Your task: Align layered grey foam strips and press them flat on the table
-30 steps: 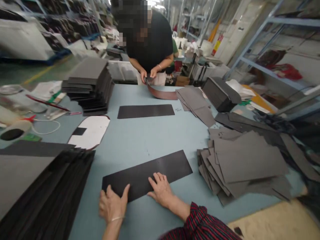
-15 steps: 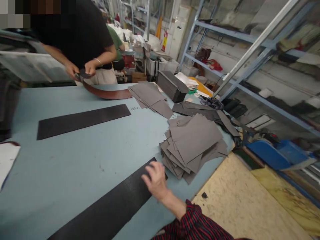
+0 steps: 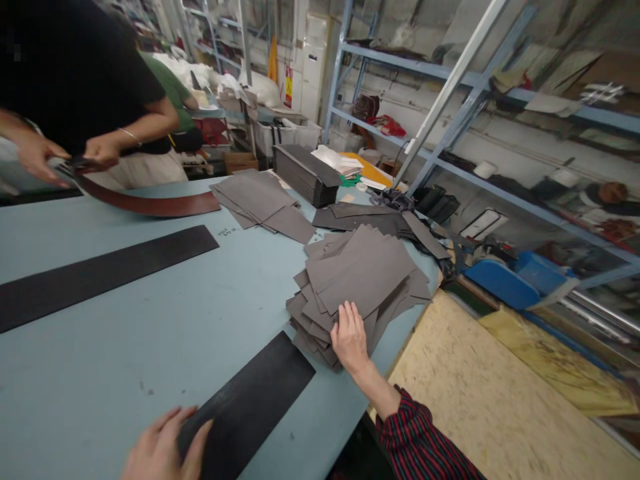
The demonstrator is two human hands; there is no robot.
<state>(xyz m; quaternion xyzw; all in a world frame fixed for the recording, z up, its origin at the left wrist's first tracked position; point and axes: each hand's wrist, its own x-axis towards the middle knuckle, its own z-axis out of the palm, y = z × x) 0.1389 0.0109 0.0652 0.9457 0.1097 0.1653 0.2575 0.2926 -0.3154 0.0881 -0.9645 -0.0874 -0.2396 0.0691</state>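
Note:
My right hand (image 3: pixel 350 335) lies on the near edge of an untidy pile of grey sheets (image 3: pixel 367 267), fingers stretched out, the thumb side hard to make out. My left hand (image 3: pixel 165 448) comes in at the bottom, partly cut off by the frame. Its thumb and fingers are spread over the left edge of a long black strip (image 3: pixel 260 393), which shows between them. That strip lies slantwise on the blue-green table (image 3: pixel 210 333), its far end just short of the pile.
Across the table, a co-worker's hands (image 3: pixel 103 152) hold one end of a brown strip (image 3: pixel 155 205). Another black strip (image 3: pixel 110 270) lies farther left. Behind the pile are more grey sheets (image 3: pixel 260 200), a dark stacked block (image 3: pixel 305 175) and dark scraps (image 3: pixel 360 219). A yellowish board (image 3: pixel 465 393) adjoins at right.
My right hand has moved from the black strip's end onto the grey pile. My left hand has come into view over the strip. The view has swung right.

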